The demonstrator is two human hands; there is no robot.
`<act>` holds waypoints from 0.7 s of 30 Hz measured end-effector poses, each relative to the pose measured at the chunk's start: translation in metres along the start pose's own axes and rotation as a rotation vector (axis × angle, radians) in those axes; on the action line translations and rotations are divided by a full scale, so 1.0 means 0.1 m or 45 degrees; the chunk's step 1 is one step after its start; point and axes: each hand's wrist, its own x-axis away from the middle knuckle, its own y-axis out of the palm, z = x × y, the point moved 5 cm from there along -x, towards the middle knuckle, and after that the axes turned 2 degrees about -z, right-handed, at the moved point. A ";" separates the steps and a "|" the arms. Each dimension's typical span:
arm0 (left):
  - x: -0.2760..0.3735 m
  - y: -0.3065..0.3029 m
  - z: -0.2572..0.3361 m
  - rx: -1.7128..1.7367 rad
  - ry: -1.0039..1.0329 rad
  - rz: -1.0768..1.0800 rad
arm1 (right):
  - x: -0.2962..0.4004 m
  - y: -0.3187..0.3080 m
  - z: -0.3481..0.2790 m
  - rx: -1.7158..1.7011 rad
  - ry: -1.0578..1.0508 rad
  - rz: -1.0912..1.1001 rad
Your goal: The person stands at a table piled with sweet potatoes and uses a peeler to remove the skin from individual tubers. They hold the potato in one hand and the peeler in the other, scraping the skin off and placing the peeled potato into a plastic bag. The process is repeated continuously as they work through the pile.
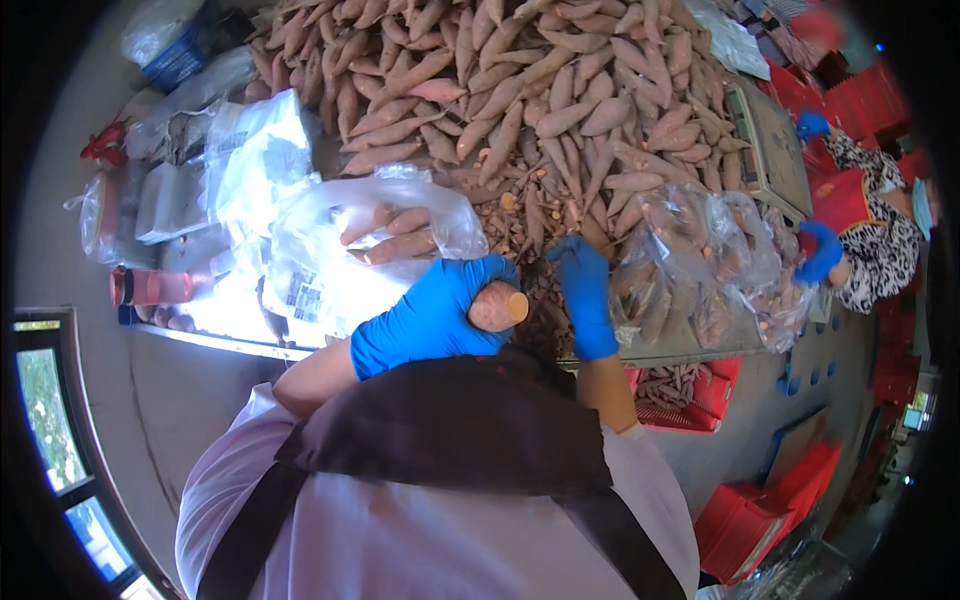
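My left hand, in a blue glove, grips a sweet potato whose cut end shows pale orange. To its right my right hand, gloved in blue too, is over the scraps at the table's near edge; its fingers are curled, and whether they hold anything cannot be told. Beyond both hands lie cut ends and trimmings in front of a large heap of sweet potatoes. An open clear plastic bag with a few sweet potatoes inside lies just beyond my left hand.
Filled clear bags stand on the right, beside a weighing scale. Folded plastic bags and a pink-red bottle are on the left. A red crate of small roots stands below the table edge. A co-worker is at the far right.
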 end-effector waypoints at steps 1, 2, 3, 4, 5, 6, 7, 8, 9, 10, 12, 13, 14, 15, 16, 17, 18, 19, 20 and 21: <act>0.05 -0.03 0.02 -0.024 0.067 0.024 | 0.07 0.02 0.05 -0.248 0.110 -0.059; 0.07 -0.12 0.01 0.047 -0.037 0.056 | 0.13 0.05 0.06 -0.293 0.155 -0.070; 0.09 -0.28 0.07 -0.004 0.064 0.137 | 0.16 0.06 0.04 -0.336 0.194 -0.078; 0.11 -0.44 0.02 -0.120 0.099 0.220 | 0.16 0.06 0.03 -0.377 0.223 -0.087; 0.13 -0.59 -0.06 -0.237 0.135 0.302 | 0.17 0.08 0.04 -0.463 0.225 -0.120; 0.15 -0.71 -0.16 -0.448 0.104 0.300 | 0.19 0.11 0.05 -0.545 0.234 -0.156; 0.17 -0.81 -0.27 -0.659 0.070 0.293 | 0.19 0.14 0.06 -0.628 0.245 -0.192; 0.19 -0.86 -0.41 -0.805 0.021 0.270 | 0.18 0.16 0.06 -0.641 0.228 -0.217; 0.25 -0.87 -0.61 -0.881 -0.010 0.289 | 0.16 0.18 0.05 -0.655 0.212 -0.239; 0.30 -0.85 -0.85 -0.951 -0.039 0.308 | 0.14 0.20 0.05 -0.663 0.199 -0.258; 0.31 -0.79 -1.05 -1.087 -0.162 0.263 | 0.08 0.21 0.02 -0.671 0.166 -0.261; 0.31 -0.74 -1.12 -1.110 -0.377 0.150 | 0.04 0.20 0.00 -0.670 0.146 -0.253; 0.35 -0.74 -1.10 -1.085 -0.265 0.211 | -0.03 0.20 -0.02 -0.584 0.121 -0.251; 0.40 -0.73 -1.09 -1.042 -0.159 0.280 | -0.13 0.18 -0.06 -0.481 0.102 -0.255; 0.46 -0.74 -1.10 -0.975 -0.145 0.346 | -0.25 0.14 -0.08 -0.388 0.082 -0.247; 0.51 -0.74 -1.10 -0.906 -0.135 0.410 | -0.44 0.04 -0.11 -0.389 -0.008 -0.157; 0.55 -0.74 -1.11 -0.840 -0.125 0.471 | -0.68 -0.05 -0.12 -0.394 -0.098 -0.068; 0.53 -0.74 -1.08 -0.828 -0.111 0.487 | -0.97 -0.13 0.02 -0.471 -0.199 0.035; 0.50 -0.77 -1.02 -0.821 -0.103 0.502 | -1.27 -0.23 0.04 -0.188 -0.352 0.144; 0.49 -0.79 -0.94 -0.816 -0.097 0.518 | -1.48 -0.34 -0.02 0.167 -0.495 0.294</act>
